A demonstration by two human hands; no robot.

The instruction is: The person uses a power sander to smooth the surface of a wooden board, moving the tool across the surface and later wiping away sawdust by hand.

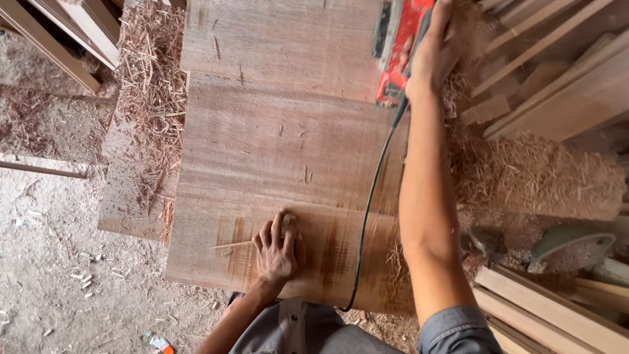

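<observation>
Right hand [432, 56] grips the red power planer [400, 46] at the wood panel's [282, 164] far edge; left hand [275, 252] presses flat, holding nothing, near edge; shavings [524, 170] piled beside, surface still rough.

Small crumpled wrapper [158, 343], green, white, orange, on dusty floor [52, 262] at bottom edge

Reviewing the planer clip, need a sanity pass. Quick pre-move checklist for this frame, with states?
1. Right hand gripping red power planer: ok.
2. Left hand flat on wooden panel, away from the tool: ok.
3. Black cord off the panel: not ok, it trails across the surface.
4. Panel free of debris: not ok, shavings at the edge and a splinter beside the left hand.
5. Blade state: cannot tell.
</observation>
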